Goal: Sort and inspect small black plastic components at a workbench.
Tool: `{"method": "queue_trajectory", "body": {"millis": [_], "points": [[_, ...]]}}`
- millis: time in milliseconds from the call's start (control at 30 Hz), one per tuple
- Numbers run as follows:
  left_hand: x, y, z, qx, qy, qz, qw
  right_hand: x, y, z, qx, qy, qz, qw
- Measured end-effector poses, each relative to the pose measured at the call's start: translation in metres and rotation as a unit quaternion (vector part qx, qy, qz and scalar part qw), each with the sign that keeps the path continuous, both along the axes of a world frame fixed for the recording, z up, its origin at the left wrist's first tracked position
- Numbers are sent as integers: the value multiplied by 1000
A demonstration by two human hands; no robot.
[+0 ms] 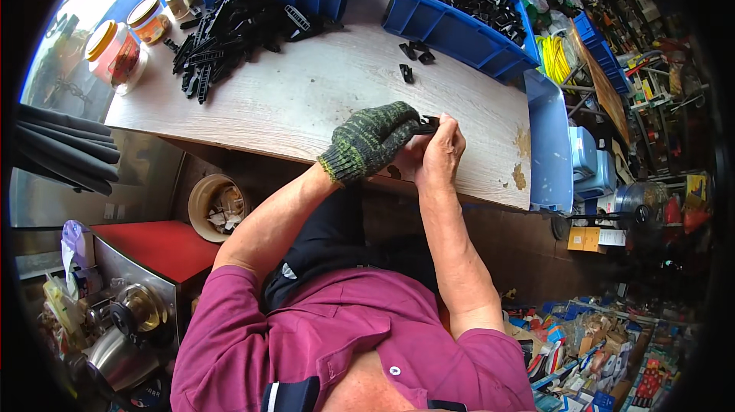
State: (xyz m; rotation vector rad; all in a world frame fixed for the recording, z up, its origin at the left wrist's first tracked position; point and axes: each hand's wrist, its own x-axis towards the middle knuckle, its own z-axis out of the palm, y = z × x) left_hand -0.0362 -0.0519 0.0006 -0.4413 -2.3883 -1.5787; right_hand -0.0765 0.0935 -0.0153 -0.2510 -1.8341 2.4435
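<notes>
The gloved left hand (pixel 373 138) and the bare right hand (pixel 439 153) meet over the near edge of the wooden table (pixel 306 98); each grip is closed on one small black plastic part (pixel 428 124) pinched between them. More black parts lie heaped (pixel 230 33) far left; two blue bins (pixel 459 29) stand behind.

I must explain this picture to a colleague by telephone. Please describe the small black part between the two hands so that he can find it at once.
Start at the wooden worktable and go to its near edge, where the gloved left hand meets the bare right hand. The small black plastic part is pinched between them. Unlike the loose black parts near the blue bin, it is held.
</notes>
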Motion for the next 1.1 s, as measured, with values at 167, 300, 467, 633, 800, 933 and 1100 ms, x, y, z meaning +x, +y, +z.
{"method": "queue_trajectory", "body": {"millis": [167, 300, 467, 633, 800, 933, 1100], "points": [[-8, 3, -18, 34, 31, 53, 998, 5, -4, 4, 25, 2, -10, 1000], [-6, 20, -8, 100, -28, 81, 991, 4, -1, -3, 82, 31, -35, 996], [-6, 42, -10, 133, -28, 117, 984, 8, 1, -2, 105, 76, -20, 991], [-25, 21, -35, -25, 153, 91, 984, -5, 14, -20, 81, 57, -25, 995], [-73, -21, 14, -245, 45, 141, 958, -17, 27, 27, 5, -101, -77, 992], [-105, -24, -7, -354, 145, 141, 913, -60, 98, 42, 2, -48, -177, 983], [-103, -27, -8, -368, 142, 87, 915, -63, 111, 48, 82, -84, -240, 964]]}}
